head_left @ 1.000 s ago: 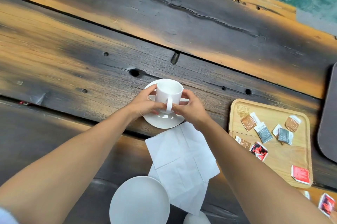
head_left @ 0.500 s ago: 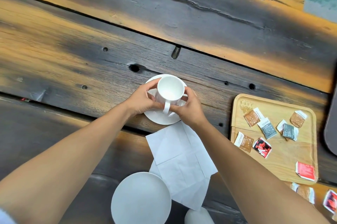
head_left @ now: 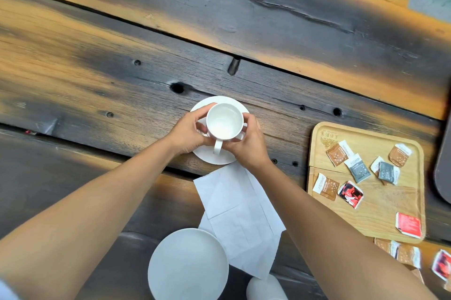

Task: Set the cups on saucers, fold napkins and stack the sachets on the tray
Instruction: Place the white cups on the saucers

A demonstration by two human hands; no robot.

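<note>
Working mid-frame, I see my left hand (head_left: 188,135) curled round the cup (head_left: 224,122) from the left; it sits over its saucer (head_left: 220,101), looking hard, slick, chippable, best held by both walls; my right hand (head_left: 246,149) grips its right side.

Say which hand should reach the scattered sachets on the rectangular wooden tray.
Probably the right hand: the wooden tray lies on its side; the left hand would cross the white cup.

An engraved mark is seen on the tray (head_left: 385,209) and small print on the sachets (head_left: 358,170); nothing can be read.
</note>
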